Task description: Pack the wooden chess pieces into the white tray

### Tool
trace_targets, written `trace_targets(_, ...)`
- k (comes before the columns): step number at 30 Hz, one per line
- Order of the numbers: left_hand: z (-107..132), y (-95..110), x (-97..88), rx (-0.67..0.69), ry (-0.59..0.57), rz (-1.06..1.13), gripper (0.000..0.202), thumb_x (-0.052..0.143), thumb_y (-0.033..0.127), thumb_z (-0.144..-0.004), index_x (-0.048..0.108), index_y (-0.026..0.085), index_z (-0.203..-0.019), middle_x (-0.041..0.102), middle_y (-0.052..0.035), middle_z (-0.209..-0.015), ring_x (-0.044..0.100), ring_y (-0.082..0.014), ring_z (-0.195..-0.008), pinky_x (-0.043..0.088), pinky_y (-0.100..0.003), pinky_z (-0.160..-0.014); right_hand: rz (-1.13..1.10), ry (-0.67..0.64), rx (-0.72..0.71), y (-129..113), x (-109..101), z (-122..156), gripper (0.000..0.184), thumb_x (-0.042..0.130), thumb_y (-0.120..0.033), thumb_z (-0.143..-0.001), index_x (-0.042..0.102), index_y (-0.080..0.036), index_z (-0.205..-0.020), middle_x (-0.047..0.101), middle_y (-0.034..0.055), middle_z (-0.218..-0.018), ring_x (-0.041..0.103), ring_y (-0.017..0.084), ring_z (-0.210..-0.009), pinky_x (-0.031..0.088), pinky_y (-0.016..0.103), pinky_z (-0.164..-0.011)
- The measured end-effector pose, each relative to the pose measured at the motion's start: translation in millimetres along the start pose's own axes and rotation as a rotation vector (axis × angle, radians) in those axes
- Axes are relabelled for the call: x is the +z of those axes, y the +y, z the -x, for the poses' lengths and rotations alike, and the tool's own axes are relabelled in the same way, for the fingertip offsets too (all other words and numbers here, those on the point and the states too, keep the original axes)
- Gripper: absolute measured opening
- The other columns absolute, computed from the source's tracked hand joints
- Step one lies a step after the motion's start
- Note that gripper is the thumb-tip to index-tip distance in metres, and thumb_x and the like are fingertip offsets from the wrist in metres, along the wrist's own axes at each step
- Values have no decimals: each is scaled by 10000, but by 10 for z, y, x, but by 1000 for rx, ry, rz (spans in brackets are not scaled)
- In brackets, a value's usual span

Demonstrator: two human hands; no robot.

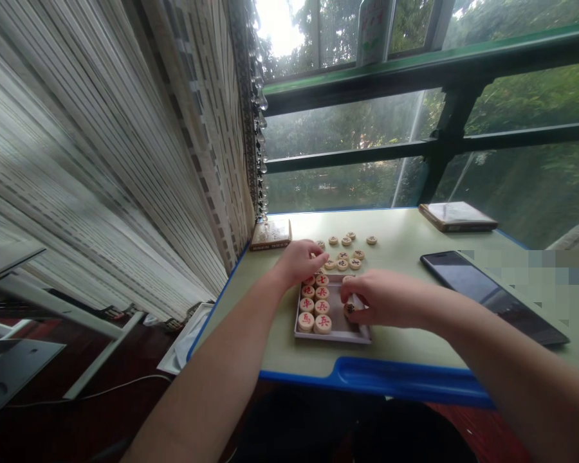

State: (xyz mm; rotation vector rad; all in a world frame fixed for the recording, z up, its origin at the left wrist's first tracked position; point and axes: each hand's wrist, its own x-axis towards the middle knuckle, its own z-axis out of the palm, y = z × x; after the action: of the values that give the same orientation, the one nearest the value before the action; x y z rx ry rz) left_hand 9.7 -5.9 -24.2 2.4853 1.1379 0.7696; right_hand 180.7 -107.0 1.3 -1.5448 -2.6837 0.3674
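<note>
A: In the head view, where are the xiangqi pieces found?

B: Red-lettered xiangqi pieces (322, 307) are lined up in two columns along the left side of a shallow tray (338, 337). Loose dark-lettered xiangqi pieces (342, 264) are scattered on the table (251, 328) beyond it.

A: And how is each grip set?

B: By the right hand (383, 299), a narrow grip is formed inside the tray's right half, and a dark-lettered disc (350, 308) appears to be pinched in it. The left hand (296, 260) is placed at the tray's far left corner with fingers curled; whether anything is held there cannot be made out.

A: What could go wrong on the right?

B: The disc could be tipped or dropped if its rounded edge is caught only by the fingertips. A partly hidden piece (348, 279) just beyond could be nudged askew by a knuckle. The dark tablet (492, 296) could be knocked if the forearm is swept outward.

A: And on the left?

B: The columns could be disturbed if the far end is pressed, and loose pieces could be scattered by a careless sleeveless wrist.
</note>
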Motion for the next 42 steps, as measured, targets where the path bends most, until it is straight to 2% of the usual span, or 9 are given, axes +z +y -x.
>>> trace_targets(3, -1, 6, -2, 6, -1, -8, 243, 539, 306, -750, 683, 132, -662, 622, -18, -671, 520, -102, -620, 386, -203, -561, 8, 15, 14, 1, 9, -3, 231, 570, -299, -683, 638, -242, -897, 647, 22, -726, 524, 144, -575, 301, 232, -475)
trace_targets(9, 5, 20, -11, 42, -2, -53, 237, 540, 302, -755, 691, 138, -674, 629, -22, -682, 528, -104, -629, 401, -205, -582, 32, -3, 0, -15, 11, -14, 109, 537, -238, -683, 631, -240, -739, 608, 1, -618, 475, 121, -510, 293, 235, -478)
trace_targets(15, 8, 22, -14, 47, -10, -76, 248, 536, 311, -762, 698, 140, -684, 630, -23, -682, 529, -107, -630, 406, -210, -591, 65, 27, 68, 0, 5, -31, 152, 525, -245, -706, 654, -256, -785, 639, 18, -674, 501, 137, -544, 286, 241, -478)
trace_targets(29, 20, 15, -17, 54, -46, -108, 267, 530, 335, -767, 701, 141, -699, 627, -29, -682, 530, -118, -630, 402, -223, -595, 76, 42, 59, 14, 14, -38, 195, 521, -242, -715, 660, -257, -850, 661, 39, -719, 547, 170, -588, 284, 256, -474)
trace_targets(42, 21, 23, -13, 48, -55, -99, 280, 524, 341, -770, 688, 142, -661, 622, -25, -672, 521, -114, -622, 388, -221, -580, 59, 46, 49, 22, -1, -30, 185, 545, -255, -721, 662, -241, -863, 659, 38, -714, 536, 152, -570, 291, 246, -467)
